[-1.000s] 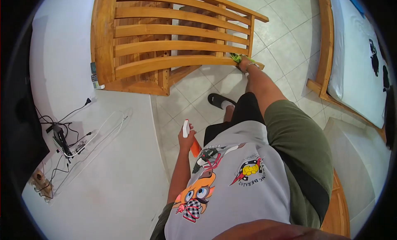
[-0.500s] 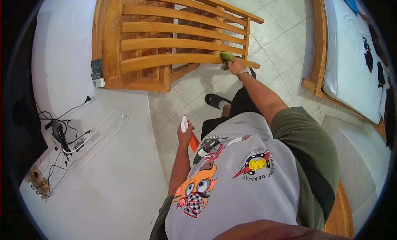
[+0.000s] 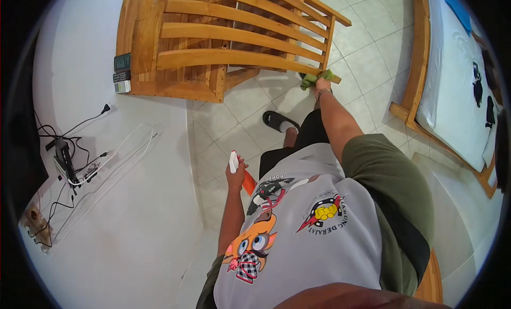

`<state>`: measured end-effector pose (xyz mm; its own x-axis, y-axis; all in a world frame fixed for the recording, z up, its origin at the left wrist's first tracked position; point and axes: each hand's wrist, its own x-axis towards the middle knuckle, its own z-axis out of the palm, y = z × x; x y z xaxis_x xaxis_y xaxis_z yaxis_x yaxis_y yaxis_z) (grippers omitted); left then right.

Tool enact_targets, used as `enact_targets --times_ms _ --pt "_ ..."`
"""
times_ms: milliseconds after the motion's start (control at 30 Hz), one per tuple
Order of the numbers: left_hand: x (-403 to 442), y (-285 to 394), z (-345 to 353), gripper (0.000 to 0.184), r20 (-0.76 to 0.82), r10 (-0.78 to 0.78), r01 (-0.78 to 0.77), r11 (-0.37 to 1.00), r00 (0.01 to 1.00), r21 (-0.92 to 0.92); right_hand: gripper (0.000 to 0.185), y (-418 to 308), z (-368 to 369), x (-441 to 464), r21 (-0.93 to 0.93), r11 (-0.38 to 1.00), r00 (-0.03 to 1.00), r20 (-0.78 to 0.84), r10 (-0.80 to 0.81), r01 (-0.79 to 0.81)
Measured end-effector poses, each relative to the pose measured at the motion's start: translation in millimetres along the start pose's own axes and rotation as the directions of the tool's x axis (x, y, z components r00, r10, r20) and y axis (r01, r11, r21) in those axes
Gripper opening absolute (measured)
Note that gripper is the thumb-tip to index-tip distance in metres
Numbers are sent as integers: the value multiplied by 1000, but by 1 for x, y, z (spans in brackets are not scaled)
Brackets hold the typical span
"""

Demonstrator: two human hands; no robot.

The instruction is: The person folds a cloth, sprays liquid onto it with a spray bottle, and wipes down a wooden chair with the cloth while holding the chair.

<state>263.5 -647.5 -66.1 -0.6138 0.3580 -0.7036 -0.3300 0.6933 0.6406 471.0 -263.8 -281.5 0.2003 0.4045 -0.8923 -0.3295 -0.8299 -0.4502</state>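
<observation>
My left hand (image 3: 235, 176) is wrapped round an orange spray bottle (image 3: 249, 183) with a white nozzle head, held in front of my shirt on the left. My right hand (image 3: 322, 85) is stretched out with a green cloth (image 3: 310, 81) gripped in it. The cloth lies against the near right end of the slatted wooden chair (image 3: 237, 58), around its lowest slat. Part of the right hand's fingers is hidden by the cloth.
Small boxes (image 3: 122, 75) sit at the chair's left edge. Black and white cables (image 3: 80, 165) hang on the left by the white wall. A bed frame (image 3: 417, 69) with a pale mattress stands on the right. My sandalled foot (image 3: 280, 121) is on the tiled floor.
My right hand and the cloth moved left along the slat, then back right to its end. The left hand still holds the bottle. The view has shifted slightly.
</observation>
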Motion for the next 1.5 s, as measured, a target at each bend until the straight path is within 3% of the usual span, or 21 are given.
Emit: enact_targets --times_ms 100,200,333,467,533,600,667,733,800,867,933,967,1000,1033,1067,1133,1167,1267,1300,1467,1500 --pt "-22 -14 -13 39 -15 -45 45 999 999 -6 32 16 25 15 59 998 999 34 -23 21" --pt "-35 -25 -19 39 -72 -2 -2 999 997 -47 31 33 39 11 277 961 999 -32 28 -18" --pt "-38 -41 -30 37 -52 -78 77 997 996 -12 30 30 72 -7 546 837 994 -84 67 -10" --pt "-33 -41 -22 34 -85 -59 55 997 995 -53 27 29 98 -50 527 850 999 -41 20 5" --pt "-31 -34 -18 34 -87 -32 25 997 996 -72 24 30 105 -74 536 840 995 87 42 -82" --pt "-26 -28 -13 33 -86 -3 -5 996 996 -89 24 26 107 -94 463 883 995 94 33 -74" --pt "-23 -25 -8 32 -88 -10 1 994 996 -108 24 25 106 -109 492 859 935 352 -46 -143" --pt "-17 -27 -8 32 -74 -13 3 992 997 -126 24 16 103 -133 377 915 926 378 -12 -142" --pt "-12 -30 -8 32 -66 -17 7 989 998 -146 22 1 98 -152 188 966 771 636 16 -175" --pt "-11 -30 -9 33 -81 35 -45 990 996 -130 22 -17 86 -157 92 990 785 619 30 -109" --pt "-9 -33 -15 33 -93 16 -27 992 996 -122 25 -41 71 -151 -256 918 783 616 -87 304" --pt "-9 -37 -18 33 -102 -12 1 994 995 -107 25 -48 66 -146 -257 915 777 623 -90 312" --pt "-9 -39 -20 33 -107 -9 -3 993 994 -116 26 -50 62 -131 -351 632 646 693 -320 691" --pt "-10 -41 -23 33 -130 -17 2 993 991 -122 27 -53 60 -124 -373 203 425 781 -458 905" --pt "-12 -43 -25 34 -151 -26 7 992 988 -127 27 -57 59 -117 -370 199 420 785 -456 907" --pt "-18 -48 -29 34 -163 -41 23 994 986 -108 31 -65 62 -113 -225 81 236 846 -478 971" --pt "-20 -51 -31 34 -174 -56 41 996 983 -85 31 -64 68 -112 -223 79 233 848 -475 972" --pt "-31 -57 -34 34 -196 -29 19 998 980 -55 30 -48 91 -112 -365 162 392 750 -533 917" --pt "-33 -61 -36 34 -199 -31 20 998 980 -58 30 -45 100 -120 -378 194 424 770 -477 905" --pt "-39 -79 -38 33 -205 -51 27 992 977 -120 39 -47 145 -153 -402 203 450 781 -433 893" --pt "-40 -82 -38 33 -208 -51 24 992 977 -127 38 -57 152 -172 -432 270 506 785 -357 861"
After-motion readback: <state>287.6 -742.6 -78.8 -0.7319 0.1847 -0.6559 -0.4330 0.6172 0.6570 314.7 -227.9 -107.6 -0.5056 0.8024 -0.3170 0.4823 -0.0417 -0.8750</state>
